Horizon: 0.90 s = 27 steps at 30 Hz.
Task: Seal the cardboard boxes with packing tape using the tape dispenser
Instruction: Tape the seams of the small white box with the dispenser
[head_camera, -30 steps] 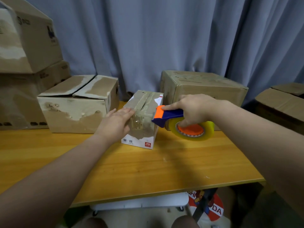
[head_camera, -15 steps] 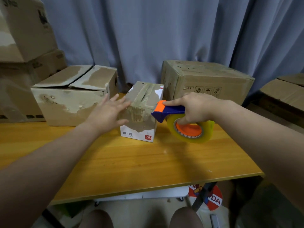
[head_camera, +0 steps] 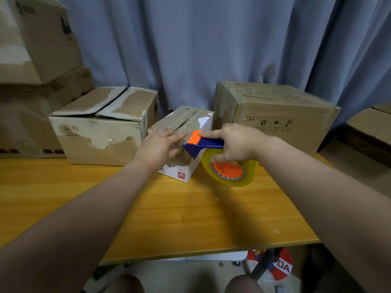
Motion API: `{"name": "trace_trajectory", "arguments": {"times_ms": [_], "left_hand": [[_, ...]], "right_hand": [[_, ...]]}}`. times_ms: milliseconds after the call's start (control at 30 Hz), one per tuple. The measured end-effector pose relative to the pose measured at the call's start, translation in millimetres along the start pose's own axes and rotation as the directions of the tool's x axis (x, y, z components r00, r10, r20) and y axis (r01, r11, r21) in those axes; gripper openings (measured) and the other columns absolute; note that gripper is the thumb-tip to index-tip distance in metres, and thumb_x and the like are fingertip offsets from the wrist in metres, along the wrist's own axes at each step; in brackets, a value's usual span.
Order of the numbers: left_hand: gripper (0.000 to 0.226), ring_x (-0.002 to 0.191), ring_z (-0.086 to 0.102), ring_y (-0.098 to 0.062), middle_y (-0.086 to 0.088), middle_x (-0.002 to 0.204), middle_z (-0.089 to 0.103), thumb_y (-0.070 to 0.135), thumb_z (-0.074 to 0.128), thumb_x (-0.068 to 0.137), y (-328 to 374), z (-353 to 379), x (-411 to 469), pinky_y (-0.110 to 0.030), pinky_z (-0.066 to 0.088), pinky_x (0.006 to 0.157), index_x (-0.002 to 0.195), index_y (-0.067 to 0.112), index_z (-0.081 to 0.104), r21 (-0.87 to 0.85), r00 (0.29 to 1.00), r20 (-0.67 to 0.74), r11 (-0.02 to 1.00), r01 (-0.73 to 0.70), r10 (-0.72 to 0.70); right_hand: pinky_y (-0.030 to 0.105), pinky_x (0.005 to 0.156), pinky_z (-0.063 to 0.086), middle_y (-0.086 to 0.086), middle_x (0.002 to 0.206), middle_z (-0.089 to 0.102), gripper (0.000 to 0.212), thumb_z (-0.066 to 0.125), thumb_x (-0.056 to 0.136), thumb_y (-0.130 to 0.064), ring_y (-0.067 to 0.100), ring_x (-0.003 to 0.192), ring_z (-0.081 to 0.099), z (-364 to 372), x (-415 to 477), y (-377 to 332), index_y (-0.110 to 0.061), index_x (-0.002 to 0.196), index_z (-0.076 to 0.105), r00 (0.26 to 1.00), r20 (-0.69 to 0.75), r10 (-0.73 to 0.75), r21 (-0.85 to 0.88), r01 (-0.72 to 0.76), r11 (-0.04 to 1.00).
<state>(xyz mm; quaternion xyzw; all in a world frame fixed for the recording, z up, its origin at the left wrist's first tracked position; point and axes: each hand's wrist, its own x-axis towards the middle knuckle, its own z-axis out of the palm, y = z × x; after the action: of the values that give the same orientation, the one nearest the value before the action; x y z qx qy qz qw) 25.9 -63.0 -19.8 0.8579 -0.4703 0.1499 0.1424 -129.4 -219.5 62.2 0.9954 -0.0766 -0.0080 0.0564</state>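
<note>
At frame centre, the small white box (head_camera: 180,169) is pressed by the left hand (head_camera: 157,145), fingers flat and straight, its front partly hidden. The tape dispenser (head_camera: 204,144) is gripped by the right hand (head_camera: 239,142); blade contact is unclear.

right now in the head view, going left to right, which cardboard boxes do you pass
stacked boxes → worn box with loose flaps → small white box → large closed box → box at the right edge

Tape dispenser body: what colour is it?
The tape dispenser is dark blue with an orange tip and hub; head view.
</note>
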Motion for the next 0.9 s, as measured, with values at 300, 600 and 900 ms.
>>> {"name": "trace_trajectory", "arguments": {"times_ms": [300,600,900], "left_hand": [[0.063,0.14,0.028,-0.024,-0.004,0.15,0.038,0.052,0.057,0.087,6.9,-5.6,-4.8,-0.04,0.015,0.117,0.143,0.03,0.039,-0.009,0.999,0.013,0.999,0.038,-0.038],[0.071,0.143,0.022,-0.027,-0.009,0.152,0.033,0.058,0.056,0.086,26.9,-2.6,-5.9,-0.038,0.012,0.117,0.144,0.023,0.038,0.039,0.992,-0.014,0.991,0.13,-0.129],[0.066,0.138,0.031,-0.026,-0.009,0.148,0.039,0.052,0.055,0.088,27.8,13.1,-3.4,-0.038,0.017,0.117,0.144,0.024,0.035,0.067,0.996,-0.078,0.996,0.05,-0.045]], "right_hand": [[0.03,0.07,0.037,-0.003,0.104,0.039,0.077,0.059,0.082,-0.062,0.015,0.089,0.042,-23.3,-62.5,23.9,-0.055,0.145,0.014,1.0,-0.005,0.02,-0.138,-0.02,0.99],[0.031,0.069,0.042,-0.001,0.106,0.039,0.072,0.052,0.086,-0.063,0.02,0.091,0.05,3.0,-89.9,34.2,-0.057,0.145,0.01,0.991,0.046,0.129,-0.189,-0.118,0.975],[0.029,0.066,0.039,0.0,0.105,0.04,0.07,0.049,0.088,-0.061,0.022,0.091,0.053,25.9,-69.1,41.1,-0.054,0.146,0.01,0.994,0.034,0.105,-0.213,-0.096,0.972]]}}
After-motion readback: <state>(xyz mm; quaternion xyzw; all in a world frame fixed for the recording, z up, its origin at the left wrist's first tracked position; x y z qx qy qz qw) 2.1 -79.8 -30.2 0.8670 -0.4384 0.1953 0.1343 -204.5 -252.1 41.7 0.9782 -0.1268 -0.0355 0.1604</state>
